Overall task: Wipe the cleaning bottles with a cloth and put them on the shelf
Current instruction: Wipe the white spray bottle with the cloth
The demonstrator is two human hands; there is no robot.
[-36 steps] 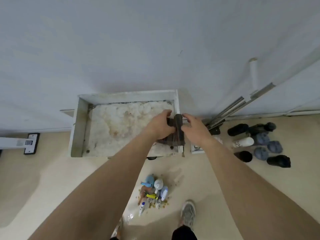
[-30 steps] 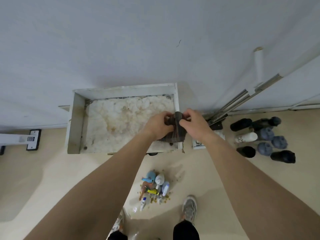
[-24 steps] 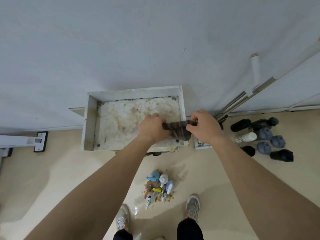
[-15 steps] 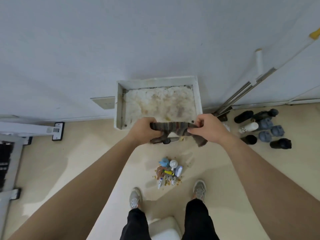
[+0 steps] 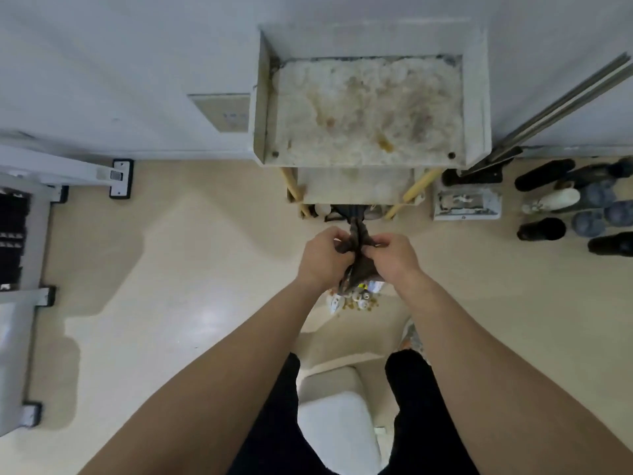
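Note:
A dark striped cloth [image 5: 356,246] is bunched between both my hands, above the floor in front of the shelf. My left hand [image 5: 323,255] grips its left side and my right hand [image 5: 392,257] pinches its right side. A cluster of small cleaning bottles [image 5: 356,299] stands on the floor just below the cloth, mostly hidden by it and my hands. The white stained shelf [image 5: 474,97] stands against the wall ahead, its top tier bare, with a lower tier under it.
Dark and grey shoes [image 5: 582,207] lie on the floor at the right, beside a small flat tray [image 5: 466,204]. Metal poles [image 5: 565,104] lean on the wall at the right. A white stool [image 5: 337,430] is between my legs. A white rack [image 5: 20,234] is at the left.
I stepped back from the shelf, so it moved up in view. The cloth came off the shelf's top, was stretched between my hands, and is now bunched together over the bottles.

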